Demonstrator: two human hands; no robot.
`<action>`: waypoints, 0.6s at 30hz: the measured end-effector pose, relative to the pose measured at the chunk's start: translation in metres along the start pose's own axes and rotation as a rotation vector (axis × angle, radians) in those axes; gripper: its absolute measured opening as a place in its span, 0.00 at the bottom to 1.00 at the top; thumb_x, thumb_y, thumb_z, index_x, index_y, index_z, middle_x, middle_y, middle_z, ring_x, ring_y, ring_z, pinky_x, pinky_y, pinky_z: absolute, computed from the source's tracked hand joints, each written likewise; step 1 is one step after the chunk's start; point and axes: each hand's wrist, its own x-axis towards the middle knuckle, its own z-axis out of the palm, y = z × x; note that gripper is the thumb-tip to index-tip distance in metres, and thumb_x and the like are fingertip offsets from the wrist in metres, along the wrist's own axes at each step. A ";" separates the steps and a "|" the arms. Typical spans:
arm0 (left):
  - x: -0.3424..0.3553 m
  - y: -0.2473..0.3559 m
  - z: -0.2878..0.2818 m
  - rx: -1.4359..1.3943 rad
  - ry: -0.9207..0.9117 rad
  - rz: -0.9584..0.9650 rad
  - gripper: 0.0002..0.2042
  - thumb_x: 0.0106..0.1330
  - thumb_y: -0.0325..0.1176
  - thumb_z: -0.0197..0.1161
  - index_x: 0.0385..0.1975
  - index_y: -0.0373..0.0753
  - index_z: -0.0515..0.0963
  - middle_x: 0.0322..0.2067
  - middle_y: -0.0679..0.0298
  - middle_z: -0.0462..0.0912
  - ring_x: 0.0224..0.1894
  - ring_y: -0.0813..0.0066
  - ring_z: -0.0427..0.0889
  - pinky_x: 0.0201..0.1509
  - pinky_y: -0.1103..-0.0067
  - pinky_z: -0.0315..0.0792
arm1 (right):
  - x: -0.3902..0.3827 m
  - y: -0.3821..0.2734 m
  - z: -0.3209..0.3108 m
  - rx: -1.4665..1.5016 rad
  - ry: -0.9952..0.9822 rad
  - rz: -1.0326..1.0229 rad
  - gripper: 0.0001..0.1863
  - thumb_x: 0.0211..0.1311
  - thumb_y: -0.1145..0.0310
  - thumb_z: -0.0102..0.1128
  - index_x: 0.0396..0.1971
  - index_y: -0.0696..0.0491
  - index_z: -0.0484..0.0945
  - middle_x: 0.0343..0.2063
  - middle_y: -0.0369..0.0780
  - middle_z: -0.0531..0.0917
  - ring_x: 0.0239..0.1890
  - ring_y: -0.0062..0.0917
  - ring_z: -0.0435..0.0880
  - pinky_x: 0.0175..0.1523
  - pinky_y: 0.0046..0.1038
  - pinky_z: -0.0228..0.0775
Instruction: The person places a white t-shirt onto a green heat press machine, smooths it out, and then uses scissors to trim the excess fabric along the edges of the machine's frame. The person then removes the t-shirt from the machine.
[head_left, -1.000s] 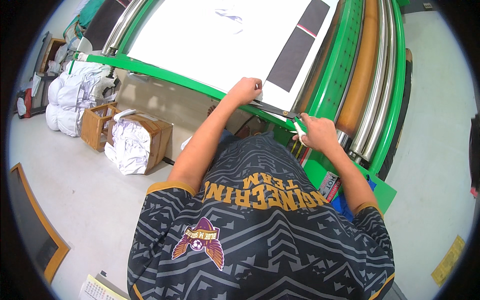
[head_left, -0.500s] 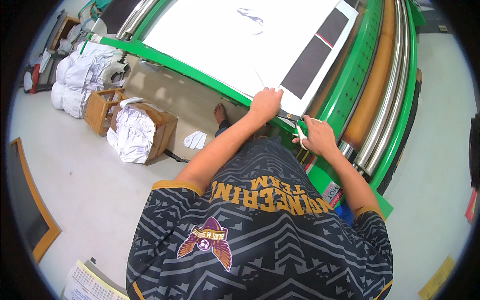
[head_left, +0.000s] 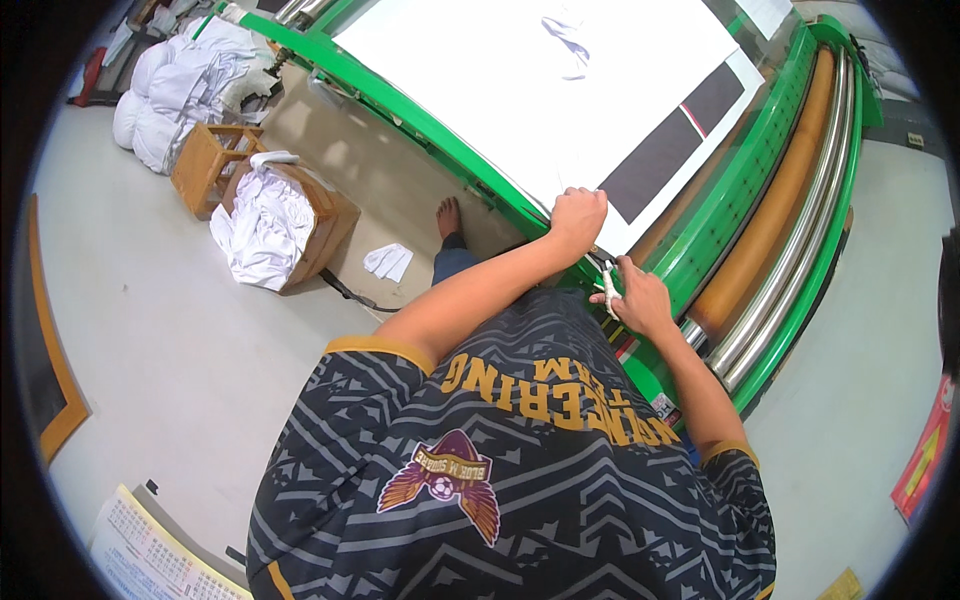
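Observation:
A wide white sheet (head_left: 470,100) lies over the green-framed machine in front of me. Along its right side, a white-bordered strip carries a dark printed panel (head_left: 660,160) crossed by a thin red and white line. My left hand (head_left: 580,218) is closed on the sheet's near edge, beside the panel's lower corner. Just to the right, my right hand (head_left: 645,300) grips scissors (head_left: 610,290) by their white-wrapped handles. The scissor blades point away from me, at the sheet's near corner, and are partly hidden by my left hand.
Green machine frame (head_left: 735,215), a brown roller (head_left: 765,210) and shiny metal rollers (head_left: 800,235) run along the right. On the left floor stand a cardboard box (head_left: 325,225) of white cloth, a wooden stool (head_left: 190,175) and white bundles (head_left: 175,100). A cloth scrap (head_left: 388,262) lies near my foot.
My view has shifted, so the machine sits farther right and lower in the picture. Both hands stay at the sheet's near edge, the left still gripping it and the right still holding the scissors.

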 end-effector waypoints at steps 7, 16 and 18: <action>0.008 0.008 0.007 0.059 -0.054 -0.035 0.12 0.64 0.31 0.74 0.45 0.39 0.81 0.37 0.57 0.88 0.42 0.62 0.91 0.38 0.72 0.86 | 0.001 -0.003 -0.009 0.073 -0.070 0.018 0.52 0.56 0.28 0.79 0.65 0.56 0.74 0.30 0.50 0.87 0.36 0.52 0.88 0.43 0.50 0.76; 0.005 -0.001 -0.009 -0.167 -0.038 -0.024 0.11 0.68 0.29 0.69 0.48 0.37 0.82 0.40 0.52 0.89 0.46 0.53 0.91 0.44 0.62 0.88 | 0.003 0.000 -0.032 0.080 -0.167 0.082 0.52 0.54 0.29 0.81 0.67 0.53 0.75 0.36 0.52 0.89 0.42 0.53 0.89 0.47 0.51 0.79; 0.006 -0.025 -0.034 -0.363 -0.095 -0.045 0.13 0.72 0.28 0.63 0.55 0.37 0.82 0.45 0.48 0.89 0.52 0.46 0.90 0.55 0.55 0.86 | -0.002 0.009 -0.029 0.079 -0.138 0.066 0.53 0.53 0.28 0.80 0.68 0.52 0.74 0.33 0.51 0.88 0.41 0.53 0.89 0.46 0.51 0.77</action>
